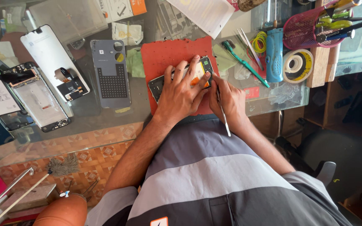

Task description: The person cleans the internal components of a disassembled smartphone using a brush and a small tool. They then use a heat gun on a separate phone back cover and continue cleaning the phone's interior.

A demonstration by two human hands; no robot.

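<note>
Holding: left hand (181, 94) pressed flat on the opened phone (181, 79), which lay on the red mat (164, 54) on the glass surface (84, 121).
Tool: right hand (229, 102) closed its grip on thin tweezers (222, 111), tip at the phone's right edge.
Risk: the tip could likely slip and gouge a part.
Cause: a narrow point, with the left fingers close beside it.

The person wears a short-sleeved shirt (206, 175) in broad bands of dark grey, lighter grey and charcoal, with a small orange-and-white patch (159, 221) at the lower hem; both forearms are bare.
</note>
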